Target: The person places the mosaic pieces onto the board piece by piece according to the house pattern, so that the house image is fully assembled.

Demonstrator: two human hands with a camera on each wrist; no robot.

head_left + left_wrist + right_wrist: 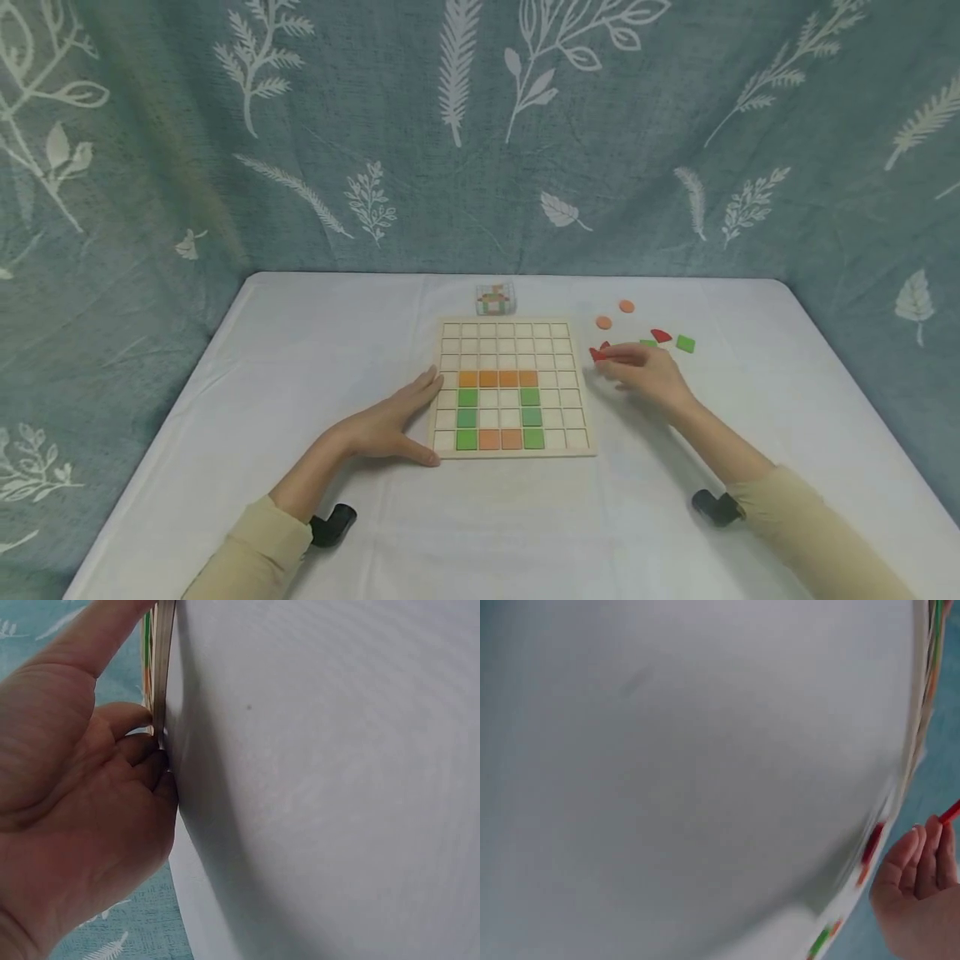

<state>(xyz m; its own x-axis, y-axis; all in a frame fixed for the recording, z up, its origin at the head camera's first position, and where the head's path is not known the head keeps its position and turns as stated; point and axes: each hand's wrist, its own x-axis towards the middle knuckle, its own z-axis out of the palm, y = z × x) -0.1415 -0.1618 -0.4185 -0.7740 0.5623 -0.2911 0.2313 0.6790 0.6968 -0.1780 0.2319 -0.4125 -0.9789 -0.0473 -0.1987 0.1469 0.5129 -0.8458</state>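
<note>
A square wooden grid board (517,454) lies on the white table, bearing a row of orange tiles (498,379), green tiles (467,417) down two sides and two paler orange tiles (499,439) at the bottom. My left hand (390,421) rests against its left edge, fingers along the side and thumb by the near corner. Right of the board, my right hand (648,375) pinches a small red piece (597,354) between thumb and fingertips. The right wrist view also has this red piece (950,812) at the fingertips, raised from the table.
Beyond my right hand lie two orange discs (626,306), a red quarter-round piece (661,335) and green tiles (686,343), one partly behind the hand. A small picture card (495,298) sits behind the board. Patterned blue-green cloth (420,200) hangs behind the table.
</note>
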